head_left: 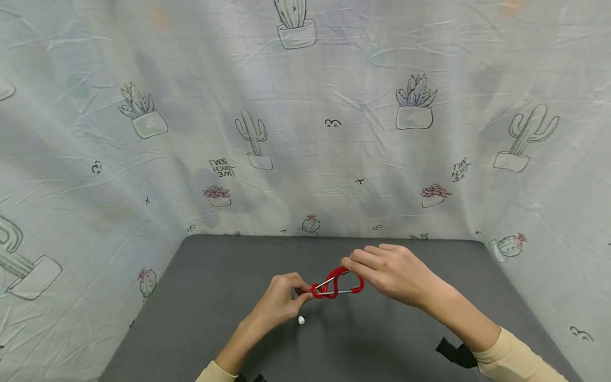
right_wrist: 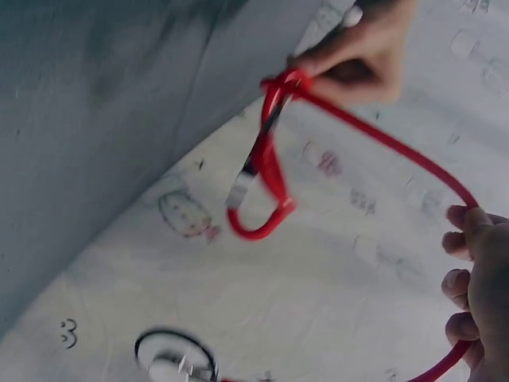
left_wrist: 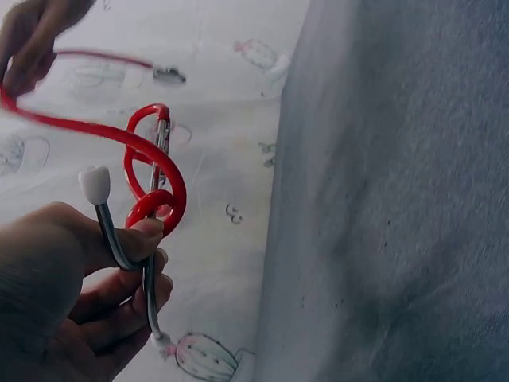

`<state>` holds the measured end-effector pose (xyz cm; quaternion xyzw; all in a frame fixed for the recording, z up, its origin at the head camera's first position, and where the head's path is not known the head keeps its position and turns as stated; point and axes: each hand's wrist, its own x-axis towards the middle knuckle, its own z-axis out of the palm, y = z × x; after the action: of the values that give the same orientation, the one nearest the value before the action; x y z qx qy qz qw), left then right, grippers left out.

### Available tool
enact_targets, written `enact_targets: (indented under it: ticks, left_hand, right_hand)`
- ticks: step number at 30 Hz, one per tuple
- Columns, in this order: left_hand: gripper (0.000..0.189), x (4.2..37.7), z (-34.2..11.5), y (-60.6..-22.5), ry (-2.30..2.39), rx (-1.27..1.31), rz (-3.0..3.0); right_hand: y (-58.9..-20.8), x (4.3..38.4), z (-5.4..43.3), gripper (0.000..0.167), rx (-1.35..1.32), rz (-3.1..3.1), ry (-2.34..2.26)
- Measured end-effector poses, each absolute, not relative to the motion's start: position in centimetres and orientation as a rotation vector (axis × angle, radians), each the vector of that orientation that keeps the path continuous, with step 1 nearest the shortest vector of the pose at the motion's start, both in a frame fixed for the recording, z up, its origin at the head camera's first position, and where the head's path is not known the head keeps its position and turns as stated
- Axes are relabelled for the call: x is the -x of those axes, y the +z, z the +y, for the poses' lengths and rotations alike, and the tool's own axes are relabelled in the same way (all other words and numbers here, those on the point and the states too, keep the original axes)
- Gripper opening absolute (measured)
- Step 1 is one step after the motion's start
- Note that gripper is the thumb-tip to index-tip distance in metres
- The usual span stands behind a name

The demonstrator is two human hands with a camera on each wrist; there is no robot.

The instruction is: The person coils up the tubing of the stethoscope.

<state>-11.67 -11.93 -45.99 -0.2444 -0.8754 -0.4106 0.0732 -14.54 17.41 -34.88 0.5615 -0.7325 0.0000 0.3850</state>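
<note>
A stethoscope with red tubing (right_wrist: 390, 143) hangs between my two hands. My left hand (head_left: 281, 300) pinches its metal ear tubes (left_wrist: 151, 294), one white ear tip (left_wrist: 95, 185) standing up and the other pointing down. The tubing loops round a red carabiner (right_wrist: 252, 233) with a silver gate, right by the left fingertips. My right hand (head_left: 389, 270) curls its fingers round the tubing farther along. Beyond that grip, the round chest piece (right_wrist: 171, 366) dangles; in the left wrist view its metal end shows near the top.
A dark grey table (head_left: 215, 276) lies below the hands. Behind and beside it hangs a pale cloth (head_left: 305, 148) printed with potted cacti. A black strap (head_left: 455, 354) shows by the right sleeve (head_left: 515, 355).
</note>
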Motion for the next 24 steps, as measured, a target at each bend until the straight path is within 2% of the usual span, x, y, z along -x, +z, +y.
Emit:
enact_targets:
  ticks: [4,9,18,24]
  left_hand:
    - [0.005,11.4,-11.6,-45.9,-1.265,0.795,-2.613]
    - [0.006,11.2,-11.2,-45.6,-1.307,0.887,-2.586]
    - [0.005,11.0,-10.9,-45.5,-1.338,0.961,-2.549]
    - [0.005,10.8,-10.7,-45.3,-1.314,1.017,-2.524]
  right_hand:
    - [-34.9,16.8,17.6,0.021,-1.442,-1.871,0.075]
    - [-35.4,18.8,18.2,0.014,-1.420,-1.929,0.127]
    - [-36.5,20.6,18.4,0.013,-1.435,-1.899,0.207]
    - [-36.9,21.0,18.0,0.033,-1.440,-1.893,0.230]
